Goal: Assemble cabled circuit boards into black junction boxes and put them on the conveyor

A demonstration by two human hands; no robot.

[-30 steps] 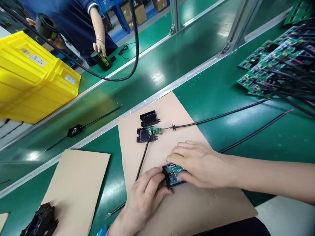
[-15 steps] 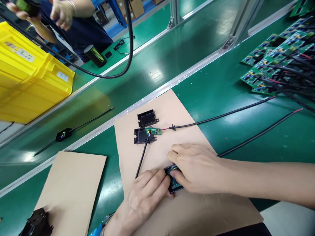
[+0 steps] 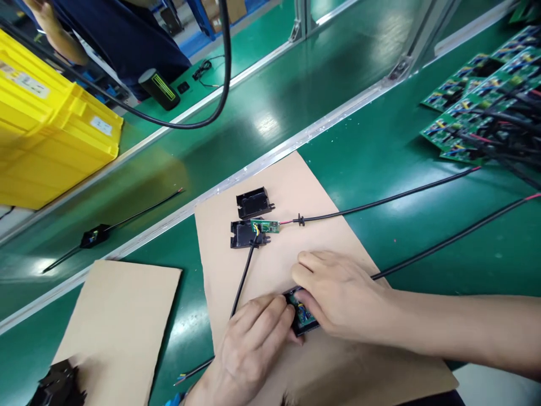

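Observation:
Between my hands lies a small black plastic case (image 3: 307,328) with a green circuit board (image 3: 301,313) seated in it. My left hand (image 3: 257,338) is closed around the case's left end. From the right, my right hand (image 3: 342,293) grips the other end, its thumb pressing near the board; part of the case is hidden under it. A black cable (image 3: 448,237) leads off to the right from under this hand. Farther up the cardboard sheet (image 3: 296,180) sit an empty black case (image 3: 253,204) and another black case (image 3: 240,235) with a wired green board (image 3: 267,226) across it.
Circuit boards with cables (image 3: 473,113) are piled at the right. A second cardboard sheet (image 3: 127,304) bears black plastic parts (image 3: 59,386) at lower left. On the conveyor belt rests a cabled case (image 3: 95,235). Yellow bins (image 3: 63,124) and a co-worker (image 3: 139,39) are beyond.
Both hands stay on the case, with small shifts of the fingers; more of the board's coloured wires shows. The cabled case on the belt has slid left. The co-worker's hands have moved up.

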